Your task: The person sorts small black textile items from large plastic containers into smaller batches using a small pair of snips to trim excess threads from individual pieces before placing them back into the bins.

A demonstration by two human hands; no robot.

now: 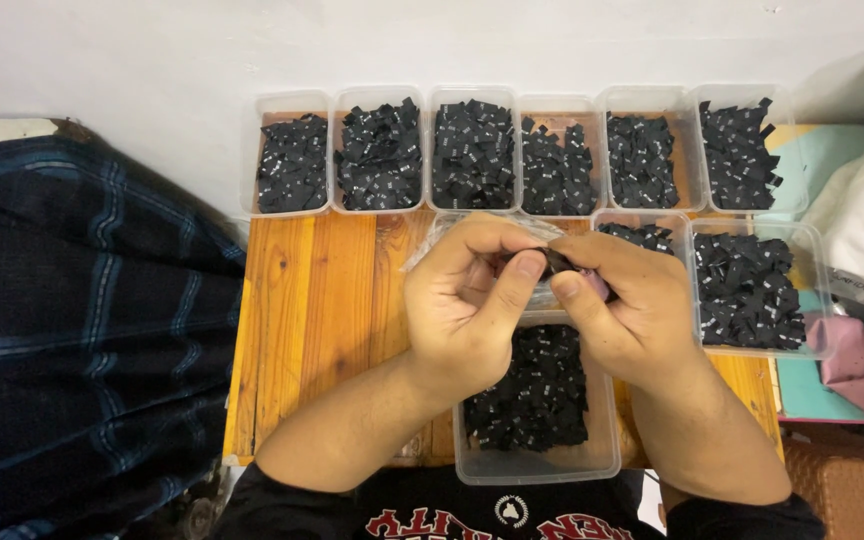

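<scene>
Above the nearest plastic box [537, 468] of labels, left hand [467, 300] and right hand [622, 305] both pinch one small black label [552, 262].

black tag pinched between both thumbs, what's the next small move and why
Probably peel one black tag free: the left hand and right hand pinch it together above the near clear tub, so it looks not yet separated.

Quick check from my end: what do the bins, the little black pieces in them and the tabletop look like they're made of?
The bins: clear, thin plastic, slightly glossy; the contents show through the walls. The black pieces: probably woven fabric labels, matte, folded flat, with tiny white marks; the weave is too small to confirm. The tabletop: wooden planks, orange-brown with visible grain and knots, seemingly varnished. Both hands pinch one black piece between the fingers.
</scene>
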